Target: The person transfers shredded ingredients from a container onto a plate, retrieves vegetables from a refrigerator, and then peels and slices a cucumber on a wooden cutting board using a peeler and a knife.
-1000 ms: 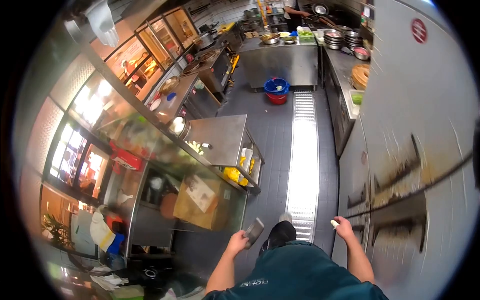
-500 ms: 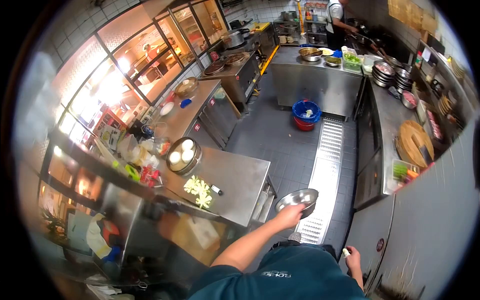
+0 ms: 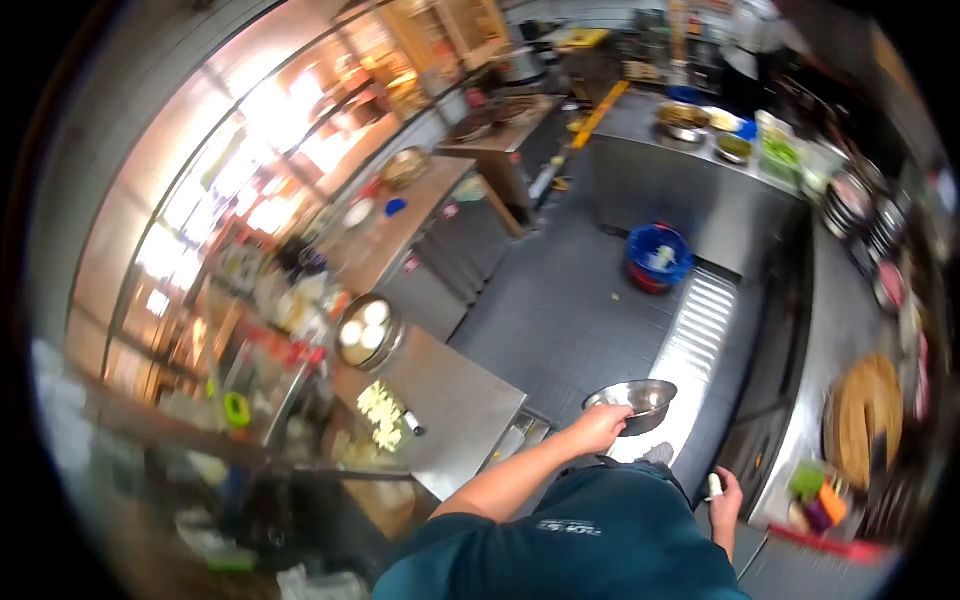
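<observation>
My left hand [image 3: 600,426] grips the rim of a shiny metal bowl [image 3: 648,402], held out in front of my body above the floor drain cover. The bowl is tilted, and I cannot make out anything in it. Low by my side, my right hand [image 3: 727,494] is closed round a small whitish piece [image 3: 714,486] with a pale green tint, its kind unclear. To the left, pale yellow-green cut vegetable pieces [image 3: 380,412] lie on the steel table [image 3: 465,390], beside a small black-and-white object [image 3: 414,424].
A round pan [image 3: 392,350] with white balls stands on the left table. A blue basin [image 3: 660,255] sits over a red one on the floor ahead. Along the right counter are a round wooden board [image 3: 862,415] and a vegetable tray [image 3: 818,498]. Another person [image 3: 748,50] stands at the back.
My view has swung left and moved forward along the aisle. Both hands keep their hold on the bowl and the whitish piece. The right counter's vegetable tray now appears closer.
</observation>
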Demonstrator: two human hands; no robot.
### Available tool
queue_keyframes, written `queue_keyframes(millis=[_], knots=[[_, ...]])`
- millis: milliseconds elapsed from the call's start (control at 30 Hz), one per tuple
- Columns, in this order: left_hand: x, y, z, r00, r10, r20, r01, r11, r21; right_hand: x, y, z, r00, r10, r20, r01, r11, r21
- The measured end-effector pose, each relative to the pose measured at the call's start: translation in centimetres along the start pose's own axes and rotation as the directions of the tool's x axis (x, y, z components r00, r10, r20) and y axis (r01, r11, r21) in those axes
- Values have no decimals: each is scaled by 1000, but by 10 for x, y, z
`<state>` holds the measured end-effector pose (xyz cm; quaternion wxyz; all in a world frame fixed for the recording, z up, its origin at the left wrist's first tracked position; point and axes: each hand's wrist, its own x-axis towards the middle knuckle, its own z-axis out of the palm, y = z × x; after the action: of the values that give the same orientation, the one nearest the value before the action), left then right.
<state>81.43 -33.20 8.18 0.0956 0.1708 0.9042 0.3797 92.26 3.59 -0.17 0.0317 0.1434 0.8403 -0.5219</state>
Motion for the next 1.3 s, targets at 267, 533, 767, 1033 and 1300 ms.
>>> queue_keyframes(millis=[267,533,767,1033,1300], knots=[[143,14,-16,976,-127,-178,129,992,-2,216,-32,-73,988,-116,100,101,985,142],[333,17,-6,997,77,-11,-77,997,-27,318,-58,-102,960,-280,1,279,958,61],[540,69,20,798,509,322,-535,845,-10,306,-107,-99,917,-1,-398,-25,998,-60],[709,168,150,258,817,516,-896,402,-187,248,-124,-58,401,409,-820,-286,906,312],[752,232,315,135,621,772,-980,199,11,198,-104,-50,-82,446,-891,-499,756,424]])
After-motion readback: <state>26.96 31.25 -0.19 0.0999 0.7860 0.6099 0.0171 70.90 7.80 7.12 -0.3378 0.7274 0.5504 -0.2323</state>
